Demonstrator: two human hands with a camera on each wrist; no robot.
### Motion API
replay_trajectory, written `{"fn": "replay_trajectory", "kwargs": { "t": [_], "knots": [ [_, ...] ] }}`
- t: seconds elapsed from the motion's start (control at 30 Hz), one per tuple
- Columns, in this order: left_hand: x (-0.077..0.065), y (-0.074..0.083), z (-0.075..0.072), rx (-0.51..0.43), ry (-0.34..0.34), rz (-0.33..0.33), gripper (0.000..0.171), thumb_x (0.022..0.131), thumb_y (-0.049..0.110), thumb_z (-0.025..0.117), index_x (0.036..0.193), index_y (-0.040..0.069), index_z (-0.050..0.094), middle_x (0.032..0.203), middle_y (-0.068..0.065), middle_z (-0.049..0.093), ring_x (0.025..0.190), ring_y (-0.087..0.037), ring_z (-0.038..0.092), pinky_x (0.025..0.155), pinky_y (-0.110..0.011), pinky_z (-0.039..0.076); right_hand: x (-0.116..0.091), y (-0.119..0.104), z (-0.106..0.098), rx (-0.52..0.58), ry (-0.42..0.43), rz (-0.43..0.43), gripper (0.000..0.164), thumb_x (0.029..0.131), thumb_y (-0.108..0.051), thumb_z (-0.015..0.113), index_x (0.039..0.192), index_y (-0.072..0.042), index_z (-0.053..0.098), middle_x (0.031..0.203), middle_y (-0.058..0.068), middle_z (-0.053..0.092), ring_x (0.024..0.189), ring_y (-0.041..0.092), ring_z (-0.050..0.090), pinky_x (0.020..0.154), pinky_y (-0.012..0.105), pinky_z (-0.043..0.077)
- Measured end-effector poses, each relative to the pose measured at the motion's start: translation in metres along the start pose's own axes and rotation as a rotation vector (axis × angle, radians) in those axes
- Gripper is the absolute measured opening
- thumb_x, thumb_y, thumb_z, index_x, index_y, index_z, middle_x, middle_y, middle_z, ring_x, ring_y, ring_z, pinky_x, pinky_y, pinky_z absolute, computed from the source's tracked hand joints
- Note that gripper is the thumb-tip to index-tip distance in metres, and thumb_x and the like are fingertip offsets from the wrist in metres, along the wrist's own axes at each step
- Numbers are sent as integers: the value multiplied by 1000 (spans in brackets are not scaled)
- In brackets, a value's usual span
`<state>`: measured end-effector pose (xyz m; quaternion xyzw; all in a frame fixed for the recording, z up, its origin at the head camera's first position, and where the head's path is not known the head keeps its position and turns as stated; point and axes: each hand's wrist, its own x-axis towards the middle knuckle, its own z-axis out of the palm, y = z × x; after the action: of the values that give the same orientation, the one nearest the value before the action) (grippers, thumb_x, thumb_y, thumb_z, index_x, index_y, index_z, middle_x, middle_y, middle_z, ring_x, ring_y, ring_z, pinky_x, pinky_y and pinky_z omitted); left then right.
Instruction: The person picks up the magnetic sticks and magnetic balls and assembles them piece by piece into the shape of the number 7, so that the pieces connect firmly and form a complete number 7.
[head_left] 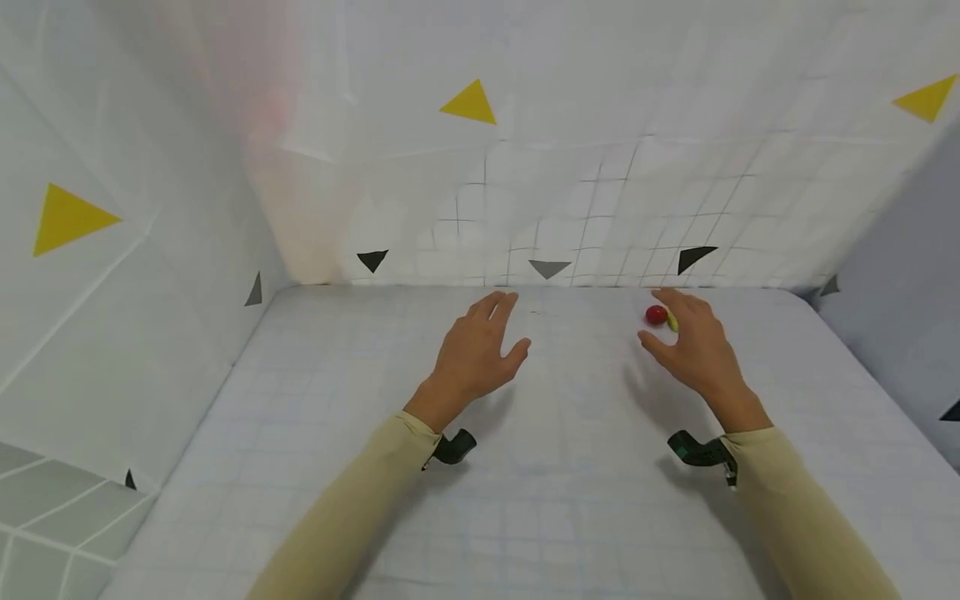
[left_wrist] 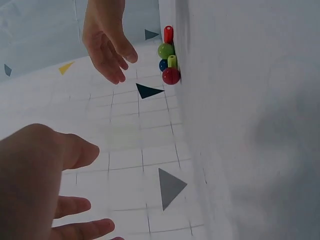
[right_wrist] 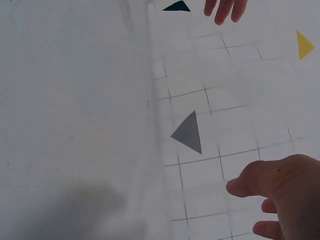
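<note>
My left hand [head_left: 472,354] hovers over the middle of the white table with thumb and fingers spread, holding nothing. Further right, my right hand [head_left: 699,346] is held above the table, fingers loosely bent and thumb apart. Near its thumb and index finger lie a shiny red ball [head_left: 656,315] and a yellow-green piece [head_left: 672,322]; the hand hides what lies behind. The left wrist view shows the cluster better: the red ball, a lime cylinder [left_wrist: 172,61], a blue ball [left_wrist: 163,65], a green ball [left_wrist: 165,51] and a red cylinder [left_wrist: 168,34]. Neither hand visibly touches them.
A white sheet with grid lines forms the back wall [head_left: 585,192], meeting the table [head_left: 517,500] at its far edge. Yellow, black and grey triangles mark the walls. Side walls [head_left: 150,333] stand left and right. A dark wrist mount [head_left: 453,447] projects from each sleeve.
</note>
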<state>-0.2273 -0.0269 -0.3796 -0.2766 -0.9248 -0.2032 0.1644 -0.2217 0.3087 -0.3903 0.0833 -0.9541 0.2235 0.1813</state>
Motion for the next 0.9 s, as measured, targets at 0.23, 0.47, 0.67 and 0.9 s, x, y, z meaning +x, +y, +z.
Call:
{"fn": "replay_trajectory", "kwargs": {
  "t": [0.23, 0.47, 0.67, 0.9],
  "knots": [
    [15, 24, 23, -81, -133, -4, 64, 104, 35, 62, 158, 9, 40, 155, -12, 46, 132, -31, 54, 100, -46, 51, 1, 18, -4, 18, -30, 61, 65, 91, -11, 80, 146, 6, 50, 149, 32, 47, 134, 55, 41, 106, 72, 34],
    [32, 40, 43, -136, -197, -9, 65, 104, 34, 61, 160, 11, 37, 157, -10, 44, 135, -29, 52, 102, -43, 50, 17, 28, 1, 22, -94, 133, 64, 94, -12, 76, 150, 2, 48, 149, 33, 46, 132, 57, 40, 103, 74, 36],
    [42, 51, 59, -140, -244, -1, 64, 105, 34, 59, 160, 12, 37, 157, -10, 45, 134, -28, 53, 100, -41, 52, 27, 33, 7, 31, -127, 155, 62, 95, -10, 73, 150, 3, 48, 149, 33, 46, 131, 56, 41, 104, 72, 38],
    [52, 65, 73, -174, -300, -5, 65, 105, 35, 58, 162, 15, 34, 160, -8, 41, 139, -25, 48, 105, -41, 48, 39, 40, 10, 8, -159, 177, 59, 95, -8, 72, 148, 4, 49, 149, 33, 46, 131, 54, 42, 107, 69, 37]
  ]
}}
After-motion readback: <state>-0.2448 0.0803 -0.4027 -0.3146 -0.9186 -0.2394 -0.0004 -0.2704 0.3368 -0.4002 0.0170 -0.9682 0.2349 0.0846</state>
